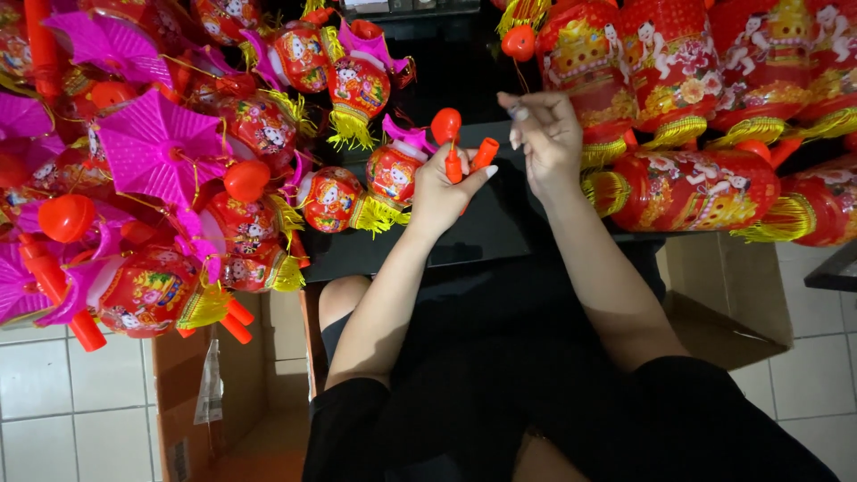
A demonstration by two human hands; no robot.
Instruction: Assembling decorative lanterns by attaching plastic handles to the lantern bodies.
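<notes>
Two hands raised over a black table (500,223), left hand (439,192) clenched around short orange plastic tubes (482,153) with a round red cap, right hand (544,134) bent at the wrist, fingertips pinched on a thin string, round red paper lanterns (330,198) just beside.

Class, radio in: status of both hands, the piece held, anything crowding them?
Left hand grips red plastic handles. Right hand pinched just above, contents unclear. Lanterns crowd both sides.

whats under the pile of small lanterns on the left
Under the pile of small lanterns only the black table edge shows. Below it, a cardboard box stands on the tiled floor. The tabletop beneath the pile is covered.
</notes>
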